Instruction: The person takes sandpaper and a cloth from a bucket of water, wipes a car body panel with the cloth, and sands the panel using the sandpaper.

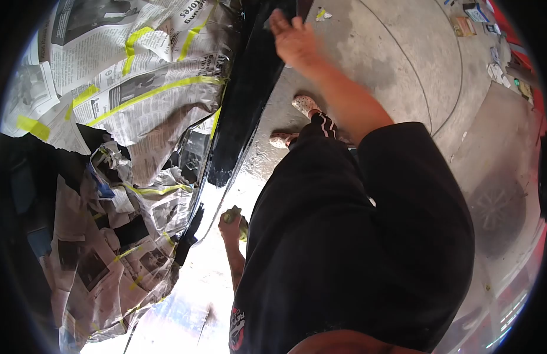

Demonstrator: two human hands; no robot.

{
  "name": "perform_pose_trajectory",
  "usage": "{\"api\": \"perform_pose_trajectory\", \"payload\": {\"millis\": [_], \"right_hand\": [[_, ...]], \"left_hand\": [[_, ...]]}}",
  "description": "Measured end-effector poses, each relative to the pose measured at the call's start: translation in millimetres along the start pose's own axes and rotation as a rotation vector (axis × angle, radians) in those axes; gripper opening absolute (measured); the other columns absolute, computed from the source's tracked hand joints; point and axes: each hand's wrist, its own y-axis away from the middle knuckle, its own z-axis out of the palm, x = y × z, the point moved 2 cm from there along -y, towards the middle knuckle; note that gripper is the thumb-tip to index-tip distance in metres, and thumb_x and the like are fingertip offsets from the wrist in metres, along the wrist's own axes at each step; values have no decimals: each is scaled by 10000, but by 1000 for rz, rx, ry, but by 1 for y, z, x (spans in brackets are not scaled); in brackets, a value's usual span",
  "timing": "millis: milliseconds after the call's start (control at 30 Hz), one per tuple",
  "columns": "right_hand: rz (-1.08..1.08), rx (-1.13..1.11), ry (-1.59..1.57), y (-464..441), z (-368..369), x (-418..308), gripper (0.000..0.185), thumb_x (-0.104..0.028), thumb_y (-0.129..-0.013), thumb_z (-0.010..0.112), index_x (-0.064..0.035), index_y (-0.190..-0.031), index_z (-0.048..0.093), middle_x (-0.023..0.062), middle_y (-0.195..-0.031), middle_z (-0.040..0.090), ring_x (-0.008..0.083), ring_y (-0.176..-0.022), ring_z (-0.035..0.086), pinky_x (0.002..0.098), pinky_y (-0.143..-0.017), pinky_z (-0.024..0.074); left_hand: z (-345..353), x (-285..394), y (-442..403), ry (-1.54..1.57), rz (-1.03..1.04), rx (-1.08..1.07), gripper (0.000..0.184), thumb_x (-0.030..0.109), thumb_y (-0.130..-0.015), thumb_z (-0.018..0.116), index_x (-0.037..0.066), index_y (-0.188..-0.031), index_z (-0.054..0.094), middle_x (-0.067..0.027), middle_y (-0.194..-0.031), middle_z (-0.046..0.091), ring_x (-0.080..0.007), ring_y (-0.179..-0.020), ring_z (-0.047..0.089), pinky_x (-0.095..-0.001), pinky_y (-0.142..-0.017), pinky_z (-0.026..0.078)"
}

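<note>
My right hand is at the upper end of a long glossy black panel, its fingers stretched out over the surface and the thumb apart. Its fingertips are slightly blurred, so I cannot tell whether they touch the panel. Lower down, beside the panel's near end, my left hand is closed around a crumpled yellow-green cloth. Newspaper sheets fixed with yellow masking tape cover the large surface along the panel's left side.
My shoes stand on the concrete floor beside the panel. A thin dark cable curves across the floor. Small boxes and scraps lie near a red object at the right. Bright light washes out the floor at lower left.
</note>
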Motion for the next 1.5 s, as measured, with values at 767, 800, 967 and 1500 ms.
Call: {"api": "perform_pose_trajectory", "payload": {"millis": [767,800,967,1500], "right_hand": [[-172,-37,-24,9,6,-40,534,-178,-910,485,-202,-1442,516,-82,-1579,390,183,-1140,503,397,-886,400],[-193,-26,-55,8,6,-37,535,-174,-906,489,-201,-1439,520,-74,-1580,388,185,-1127,507,398,-883,404],[-114,58,-32,-4,-7,-7,551,-165,-893,504,-192,-1443,519,-61,-1586,378,195,-1086,509,391,-868,412],[-41,67,-123,43,25,-10,594,-204,-885,566,-263,-1471,486,-119,-1589,363,289,-1141,521,447,-884,427]], "left_hand": [[9,50,18,-91,5,-32,359,94,-773,790,-4,-1096,668,-111,-978,705,-208,-877,673,-357,-802,540],[10,60,23,-109,27,-33,356,94,-773,790,-5,-1093,668,-110,-978,703,-205,-874,673,-357,-801,540],[9,53,19,-95,-33,-49,359,91,-776,787,-5,-1098,662,-107,-968,704,-199,-870,672,-346,-796,544],[9,67,31,-115,-52,-40,357,68,-764,787,5,-1095,669,-104,-973,705,-191,-869,673,-343,-789,546]]}}
